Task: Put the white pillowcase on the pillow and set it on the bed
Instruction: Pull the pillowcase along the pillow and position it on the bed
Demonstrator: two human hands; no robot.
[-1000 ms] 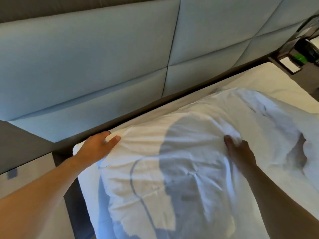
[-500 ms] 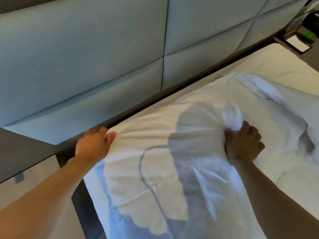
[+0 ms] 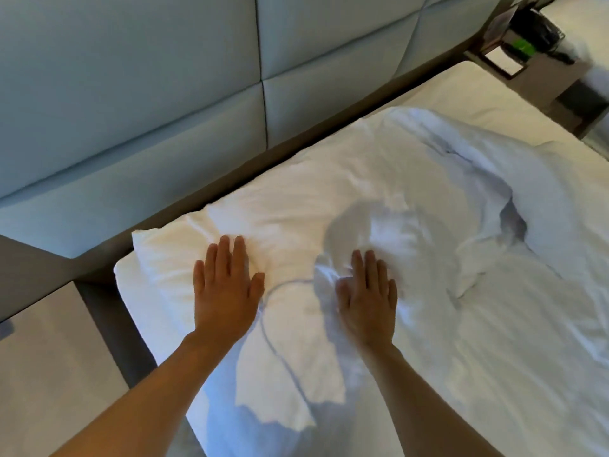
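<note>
The pillow in its white pillowcase (image 3: 296, 222) lies flat at the head of the bed (image 3: 514, 384), along the padded headboard (image 3: 164, 103). My left hand (image 3: 225, 291) rests palm down on the pillow's left part, fingers spread and holding nothing. My right hand (image 3: 367, 298) lies flat on the middle of the pillow, pressing rumpled cloth, slightly blurred. The pillow's right end (image 3: 461, 179) is creased and bunched.
A white sheet covers the mattress. A pale bedside surface (image 3: 49, 374) stands at the lower left, below the bed's corner. At the top right a nightstand (image 3: 540, 70) carries a dark device with a green patch.
My left hand left the pillow's far left corner and now lies flat on top. My right hand released its fistful of cloth and opened flat. The pillow sits lower and flatter.
</note>
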